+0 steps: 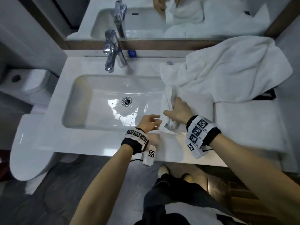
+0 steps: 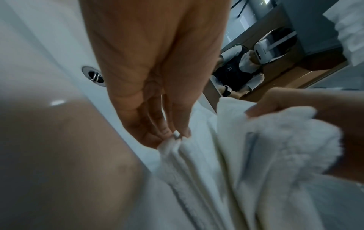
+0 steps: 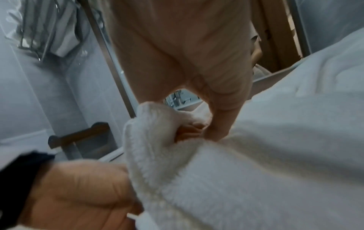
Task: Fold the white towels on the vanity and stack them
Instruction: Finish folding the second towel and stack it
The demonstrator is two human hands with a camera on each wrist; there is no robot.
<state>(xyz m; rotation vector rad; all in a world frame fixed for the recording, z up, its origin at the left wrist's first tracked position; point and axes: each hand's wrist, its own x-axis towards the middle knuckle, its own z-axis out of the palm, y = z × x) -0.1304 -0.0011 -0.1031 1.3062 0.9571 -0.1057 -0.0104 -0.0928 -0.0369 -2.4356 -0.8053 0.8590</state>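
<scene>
A white towel (image 1: 193, 101) lies on the vanity right of the basin, its left edge bunched up. My right hand (image 1: 176, 109) grips that bunched edge; in the right wrist view its fingers (image 3: 214, 124) are curled into the towel (image 3: 256, 155). My left hand (image 1: 151, 121) pinches the towel's near corner at the basin rim; in the left wrist view its fingertips (image 2: 177, 132) hold the gathered hem of the towel (image 2: 197, 171). A second, crumpled white towel (image 1: 235, 70) is heaped at the back right of the vanity.
The white basin (image 1: 81, 101) with its drain (image 1: 127, 101) fills the vanity's left and middle. A chrome tap (image 1: 112, 51) stands behind it, under the mirror (image 1: 227, 18). A toilet (image 1: 27, 127) stands to the left. A flat white towel (image 1: 251, 124) covers the counter's right part.
</scene>
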